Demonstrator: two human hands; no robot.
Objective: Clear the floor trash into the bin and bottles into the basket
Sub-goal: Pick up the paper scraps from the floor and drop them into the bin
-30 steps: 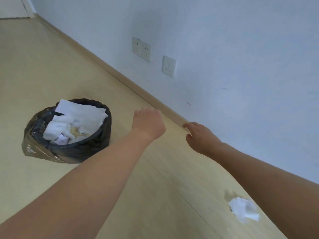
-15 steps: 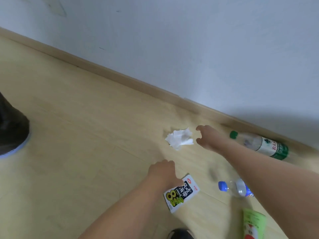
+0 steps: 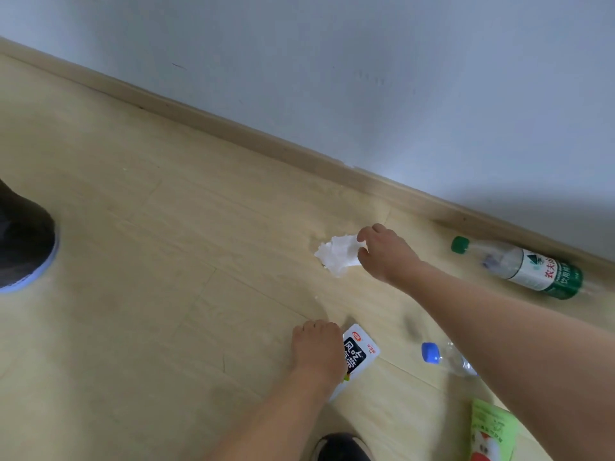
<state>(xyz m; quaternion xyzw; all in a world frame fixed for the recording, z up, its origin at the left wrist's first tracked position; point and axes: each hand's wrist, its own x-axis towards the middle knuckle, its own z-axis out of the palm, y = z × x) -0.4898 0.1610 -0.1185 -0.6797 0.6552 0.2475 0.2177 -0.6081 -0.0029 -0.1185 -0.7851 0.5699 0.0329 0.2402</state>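
Note:
A crumpled white tissue (image 3: 337, 256) lies on the wooden floor, and my right hand (image 3: 382, 252) has its fingers closing around the tissue's right edge. My left hand (image 3: 317, 349) rests over a black-and-white snack packet (image 3: 359, 352) flat on the floor; I cannot see whether it grips it. A clear bottle with a green cap (image 3: 522, 267) lies on its side by the baseboard. A clear bottle with a blue cap (image 3: 442, 357) lies partly hidden under my right forearm. The black-bagged bin (image 3: 23, 247) shows at the left edge.
A green snack pouch (image 3: 492, 430) lies at the bottom right. A dark shoe (image 3: 342, 447) is at the bottom edge. The baseboard (image 3: 233, 131) and wall run diagonally behind the trash. No basket is in view.
The view swung from the bin to the littered floor. My right hand moved onto the tissue, and my left hand settled further over the snack packet.

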